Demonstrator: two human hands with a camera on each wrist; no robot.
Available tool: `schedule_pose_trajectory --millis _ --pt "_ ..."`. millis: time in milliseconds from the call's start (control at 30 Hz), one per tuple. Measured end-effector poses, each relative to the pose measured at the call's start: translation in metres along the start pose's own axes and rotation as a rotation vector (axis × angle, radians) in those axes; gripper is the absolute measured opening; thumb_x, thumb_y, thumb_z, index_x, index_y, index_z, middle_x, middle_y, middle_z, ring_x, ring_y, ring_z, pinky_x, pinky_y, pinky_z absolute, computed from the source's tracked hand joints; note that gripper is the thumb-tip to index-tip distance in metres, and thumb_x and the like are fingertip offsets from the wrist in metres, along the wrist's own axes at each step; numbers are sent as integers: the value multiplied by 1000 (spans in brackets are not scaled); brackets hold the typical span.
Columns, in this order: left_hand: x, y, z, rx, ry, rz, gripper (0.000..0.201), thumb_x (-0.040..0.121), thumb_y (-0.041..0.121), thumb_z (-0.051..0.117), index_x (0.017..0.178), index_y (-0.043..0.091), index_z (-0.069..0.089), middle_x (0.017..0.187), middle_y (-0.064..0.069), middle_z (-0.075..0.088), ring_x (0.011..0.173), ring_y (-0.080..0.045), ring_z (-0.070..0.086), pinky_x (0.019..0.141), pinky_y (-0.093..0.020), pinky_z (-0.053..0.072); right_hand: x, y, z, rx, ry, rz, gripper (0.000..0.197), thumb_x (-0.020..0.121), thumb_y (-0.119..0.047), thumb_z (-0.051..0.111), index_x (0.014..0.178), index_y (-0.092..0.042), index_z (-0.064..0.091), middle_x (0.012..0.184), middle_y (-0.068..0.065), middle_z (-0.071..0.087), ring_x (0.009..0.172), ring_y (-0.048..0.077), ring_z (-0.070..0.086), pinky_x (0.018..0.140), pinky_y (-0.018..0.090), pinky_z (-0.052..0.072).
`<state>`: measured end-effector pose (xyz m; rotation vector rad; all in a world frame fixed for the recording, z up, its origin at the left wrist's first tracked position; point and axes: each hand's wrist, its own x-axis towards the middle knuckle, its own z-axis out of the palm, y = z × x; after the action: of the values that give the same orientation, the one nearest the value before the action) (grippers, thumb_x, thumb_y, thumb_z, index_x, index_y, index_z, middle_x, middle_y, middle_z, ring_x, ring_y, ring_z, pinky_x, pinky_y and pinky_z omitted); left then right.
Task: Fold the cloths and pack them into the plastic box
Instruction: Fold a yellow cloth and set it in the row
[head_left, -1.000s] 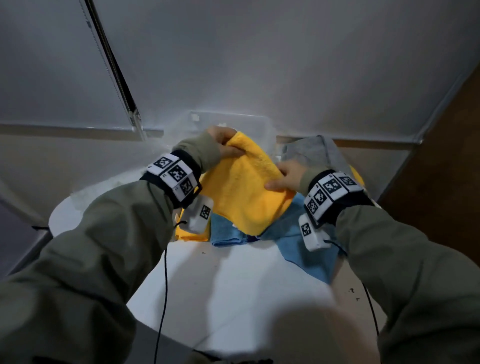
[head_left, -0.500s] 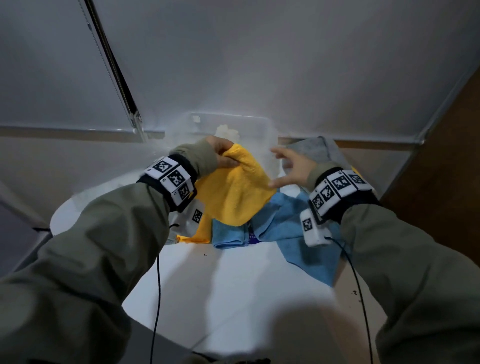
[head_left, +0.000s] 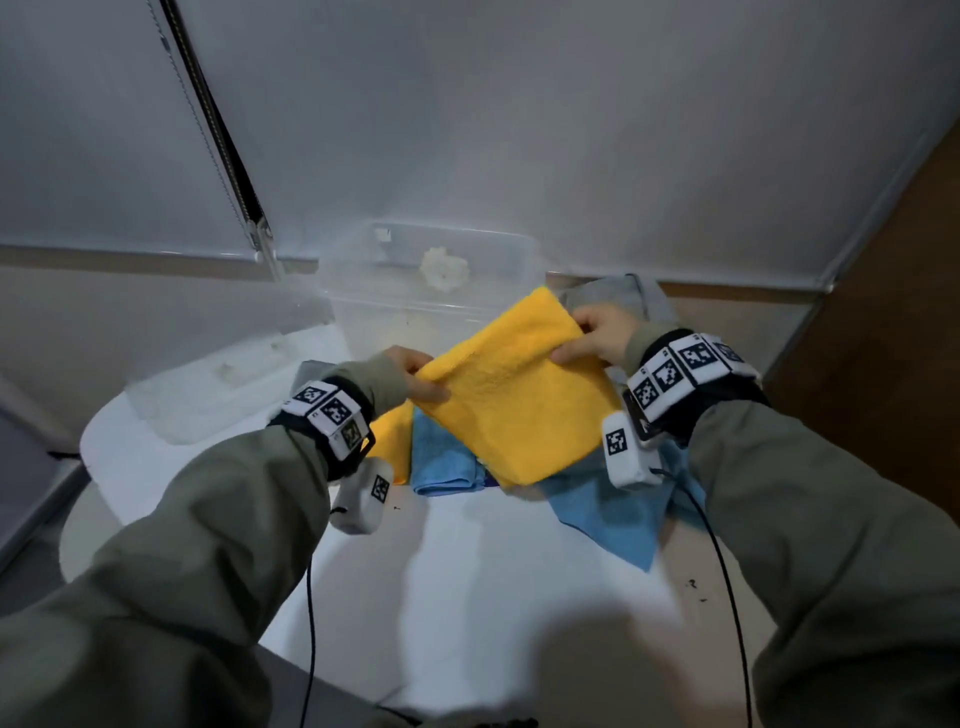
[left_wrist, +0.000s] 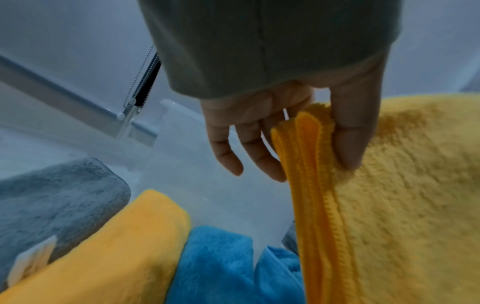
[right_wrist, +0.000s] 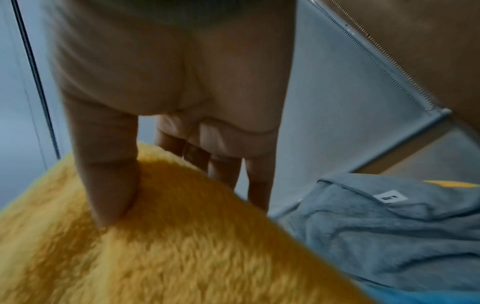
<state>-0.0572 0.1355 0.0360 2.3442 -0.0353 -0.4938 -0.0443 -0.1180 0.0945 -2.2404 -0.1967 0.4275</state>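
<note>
I hold a folded yellow cloth (head_left: 519, 395) in the air over the table, in front of the clear plastic box (head_left: 431, 312). My left hand (head_left: 415, 376) pinches its left edge between thumb and fingers; the layered hem (left_wrist: 309, 164) shows beside my thumb. My right hand (head_left: 597, 338) pinches the cloth's far right corner, thumb on top of the cloth (right_wrist: 182, 236). Below lie a folded blue cloth (head_left: 441, 457), a second yellow cloth (head_left: 392, 441) and a spread blue cloth (head_left: 608, 509). The box holds a small white object (head_left: 444, 267).
The box's clear lid (head_left: 228, 374) lies on the white table (head_left: 467, 597) to the left. A grey cloth (head_left: 618, 299) with a label sits at the back right, another grey cloth (left_wrist: 52, 201) at the left. A wall and blind stand close behind the box.
The right hand, which had let go and opened, now grips the yellow cloth again at its far right corner. The cloth is stretched flat between both hands and has shifted right.
</note>
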Motion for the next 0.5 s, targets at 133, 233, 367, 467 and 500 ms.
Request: schedule_pose_trajectory --millis 133,233,367,467,500 --pt "3 9 -10 -67 139 112 23 76 16 72 95 6 64 85 -8 58 86 -21 52 75 -30 40 4 29 1 -17 109 56 48 76 2 70 121 1 56 122 19 59 115 34 55 100 41 44" --pt "-5 22 -5 -310 158 265 45 47 30 73 85 7 63 104 3 63 87 -10 57 75 -27 50 -1 41 2 42 258 33 46 76 6 68 121 4 56 124 20 59 117 31 53 94 29 41" --pt "-11 9 40 -149 -61 207 39 37 33 67 73 21 55 85 -2 57 79 -17 51 66 -27 46 -10 80 27 -148 103 118 41 82 0 65 122 6 55 126 22 57 118 32 53 84 22 40" --pt "-8 -19 99 131 -283 88 43 49 28 63 89 20 53 92 -5 50 85 -18 47 70 -29 43 -18 123 60 -539 -144 307 38 85 -20 64 121 -8 57 128 13 58 119 28 53 94 27 41" --pt "-7 -28 116 167 -363 58 46 53 27 65 97 19 55 98 -4 50 91 -18 48 80 -32 45 -23 136 68 -548 -220 348 39 83 -19 66 120 -9 59 127 12 59 119 26 53 95 27 40"
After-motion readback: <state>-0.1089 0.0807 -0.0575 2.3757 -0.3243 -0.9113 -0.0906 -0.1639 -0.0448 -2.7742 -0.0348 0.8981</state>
